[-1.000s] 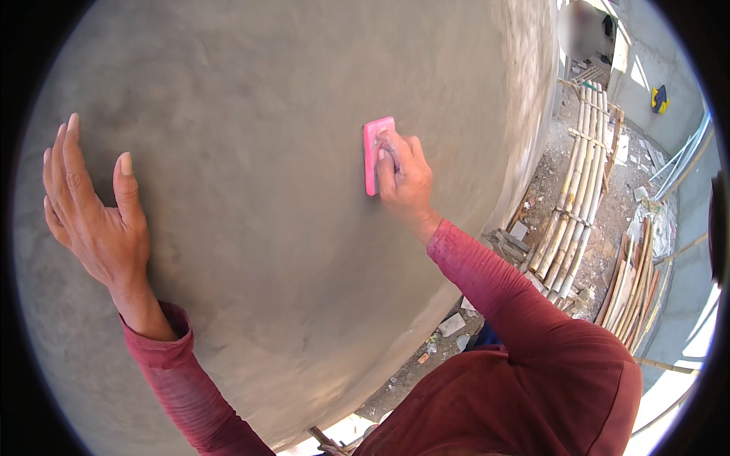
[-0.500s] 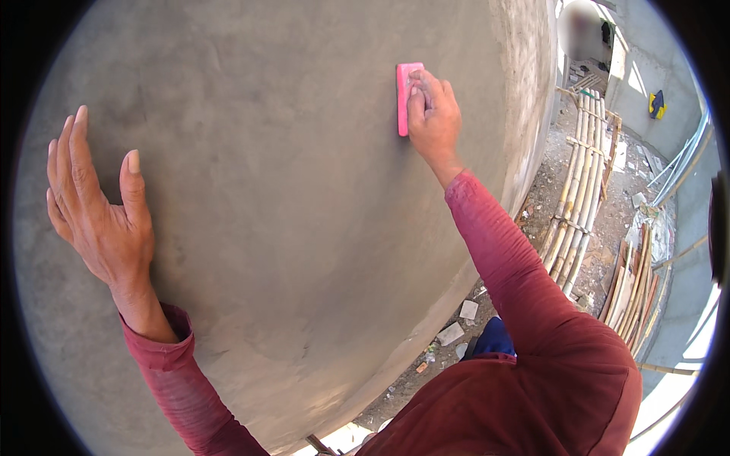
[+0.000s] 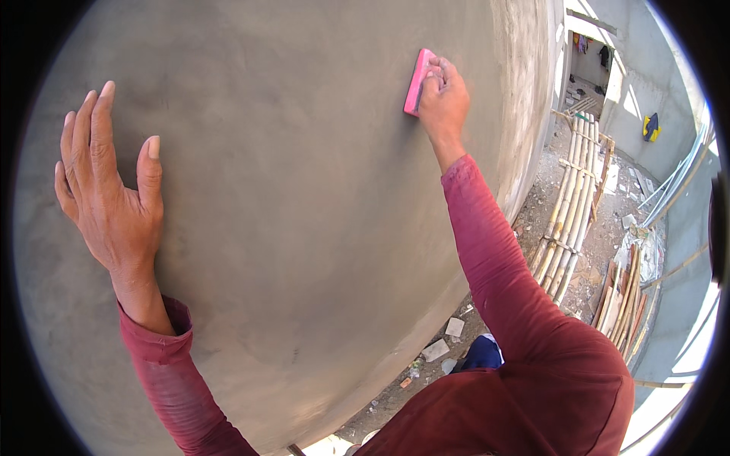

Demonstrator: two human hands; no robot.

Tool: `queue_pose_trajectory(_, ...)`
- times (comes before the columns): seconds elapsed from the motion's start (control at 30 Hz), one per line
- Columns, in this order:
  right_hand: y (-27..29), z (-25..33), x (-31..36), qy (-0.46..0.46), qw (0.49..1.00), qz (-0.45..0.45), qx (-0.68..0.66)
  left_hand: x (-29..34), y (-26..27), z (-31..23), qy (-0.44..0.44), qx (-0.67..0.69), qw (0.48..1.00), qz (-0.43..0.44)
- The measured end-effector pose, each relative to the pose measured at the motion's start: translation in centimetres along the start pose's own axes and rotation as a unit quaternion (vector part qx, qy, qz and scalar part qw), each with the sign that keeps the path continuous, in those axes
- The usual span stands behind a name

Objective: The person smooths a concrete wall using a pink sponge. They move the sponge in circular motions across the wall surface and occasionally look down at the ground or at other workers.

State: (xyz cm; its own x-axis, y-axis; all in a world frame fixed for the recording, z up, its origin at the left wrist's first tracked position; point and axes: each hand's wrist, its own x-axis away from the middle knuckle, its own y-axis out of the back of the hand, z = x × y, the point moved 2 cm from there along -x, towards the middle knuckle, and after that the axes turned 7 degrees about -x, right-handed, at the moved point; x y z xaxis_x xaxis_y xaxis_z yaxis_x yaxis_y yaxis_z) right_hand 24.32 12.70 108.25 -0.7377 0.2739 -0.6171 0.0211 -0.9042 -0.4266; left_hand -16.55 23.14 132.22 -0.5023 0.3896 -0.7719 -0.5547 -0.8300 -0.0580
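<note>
A broad grey plastered wall (image 3: pixel 289 228) fills most of the view in front of me. My right hand (image 3: pixel 445 99) grips a pink rectangular float (image 3: pixel 417 82), a sponge-like block, whose face lies against the upper right part of the wall. The float is tilted, its top leaning right. On the left side, my left hand (image 3: pixel 114 182) is at the wall with fingers extended and thumb apart, holding nothing. Whether its palm presses on the plaster is hidden. Both forearms wear dark red sleeves.
To the right, bamboo poles (image 3: pixel 566 205) lashed together stretch over rubble-strewn ground. Wooden strips (image 3: pixel 622 300) lie in a pile near another grey wall (image 3: pixel 688 205). A yellow and dark item (image 3: pixel 651 128) is on that wall. Broken blocks (image 3: pixel 436 350) lie below me.
My right hand has moved the float slightly up and right, and the float has tilted. My left hand appears a little higher and further right. The view has shifted slightly.
</note>
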Motion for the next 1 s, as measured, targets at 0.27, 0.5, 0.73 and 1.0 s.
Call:
queue_pose_trajectory(0.27,-2.0,7.4,7.0,0.142,0.983,0.108,0.049,0.8,1.4,1.3,0.008,-0.025,0.999,0.03)
queue_pose_trajectory(0.5,-1.9,9.5,11.8,0.105,0.986,0.13,-0.004,1.2,0.8,1.3,0.01,-0.019,0.999,0.031)
queue_pose_trajectory(0.73,0.7,3.3,6.0,0.089,0.987,0.078,0.11,0.3,0.9,0.6,0.006,-0.042,0.998,0.043)
queue_pose_trajectory(1.0,-0.6,6.9,14.0,0.095,0.981,0.168,0.037,1.6,0.5,1.7,0.008,-0.033,0.999,0.022)
